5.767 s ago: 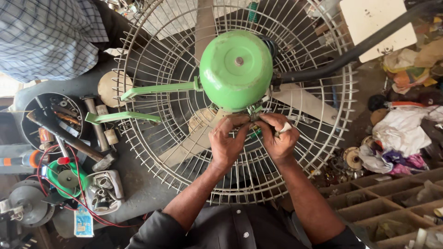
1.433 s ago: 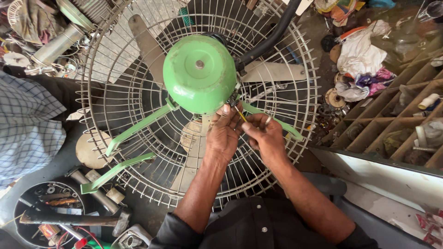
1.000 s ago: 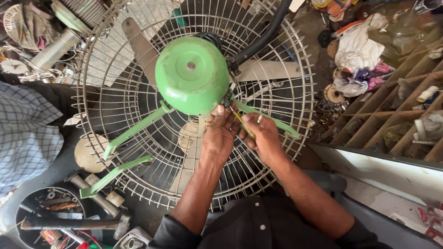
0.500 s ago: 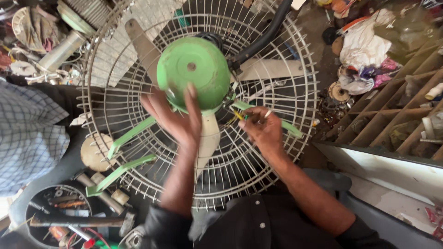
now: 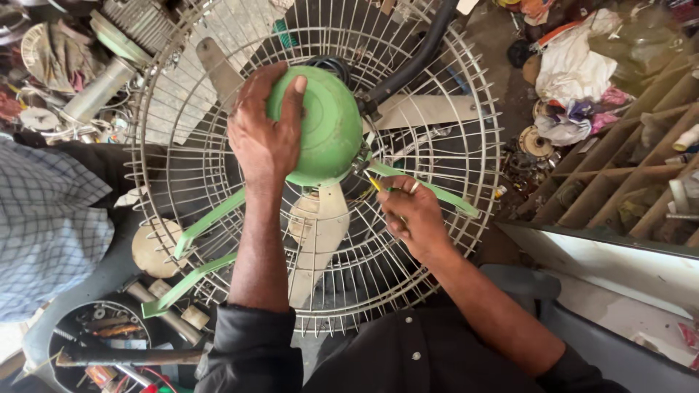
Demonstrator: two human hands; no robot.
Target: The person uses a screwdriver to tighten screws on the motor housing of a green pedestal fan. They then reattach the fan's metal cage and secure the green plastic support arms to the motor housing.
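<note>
A large fan lies flat in front of me, its white wire guard (image 5: 451,94) facing up. A green dome-shaped motor cover (image 5: 331,127) sits at its centre, with green support arms (image 5: 207,225) spreading out. My left hand (image 5: 263,135) is clamped over the left side of the green cover. My right hand (image 5: 411,218) rests against the guard just below the cover and grips a thin yellow-handled tool (image 5: 377,185) pointed at the cover's rim. Pale fan blades (image 5: 320,240) show under the wires. A black hose (image 5: 415,54) runs up from the motor.
Another person's checked sleeve (image 5: 44,225) is at the left. A round tin of tools and parts (image 5: 95,342) sits at bottom left. Metal scrap and rags (image 5: 575,73) crowd the upper corners. A wooden crate (image 5: 626,182) and a pale board (image 5: 619,266) lie to the right.
My left hand has left the spot beside my right hand, reached up and taken hold of the green motor cover. My right hand stays low with the tool.
</note>
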